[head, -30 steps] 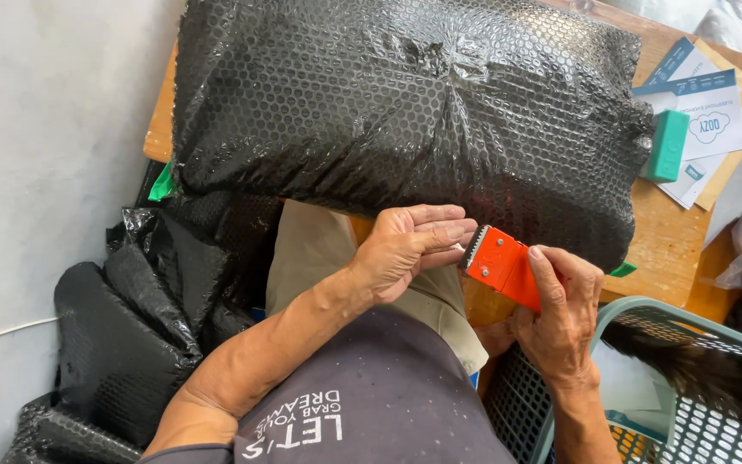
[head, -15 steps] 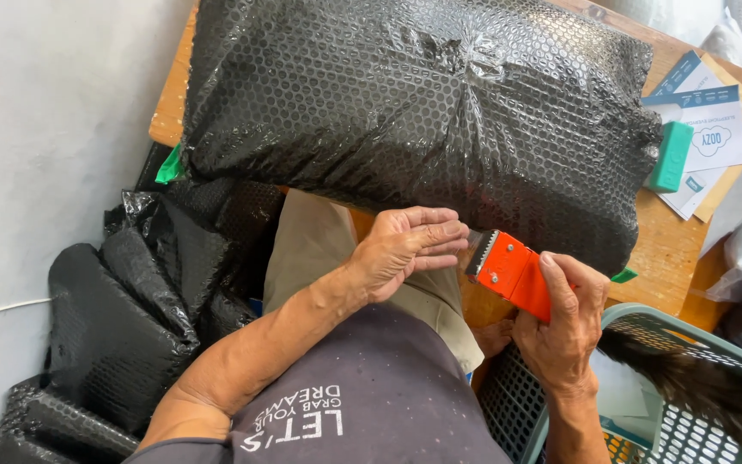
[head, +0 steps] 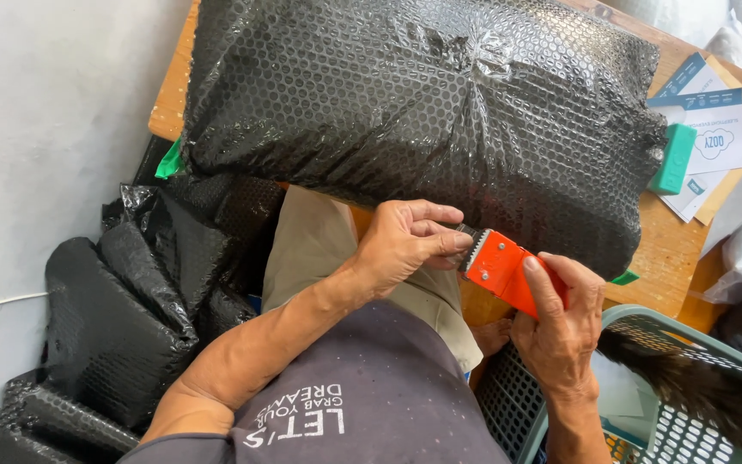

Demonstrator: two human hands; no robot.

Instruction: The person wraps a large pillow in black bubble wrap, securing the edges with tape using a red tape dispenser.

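At the near edge of the wooden table (head: 678,258), just below a big parcel wrapped in black bubble wrap (head: 422,112), the person's two hands meet around an orange tape dispenser (head: 505,268). The right hand (head: 560,331) is closed around the dispenser's orange body, thumb lying along its top face, and holds it tilted so that the toothed metal edge points toward the left hand. The left hand (head: 404,241) is curled, its fingertips pinched together right at that toothed edge; whether a strip of tape sits between them is too small to tell. Both hands hover over the person's lap, close against the parcel's lower side.

The parcel covers most of the table, reaching from the left edge nearly to the right one. At the table's right edge a green block (head: 673,160) lies just beside the parcel, resting partly on some white and blue printed papers (head: 714,137). A small green scrap (head: 168,161) shows under the parcel's left corner.

On the floor to the left of the person, more black bubble wrap (head: 122,309) lies heaped beside a pale wall. By the right forearm stands a grey-green plastic basket (head: 689,326) with a dark brush-like bundle (head: 697,387) inside.
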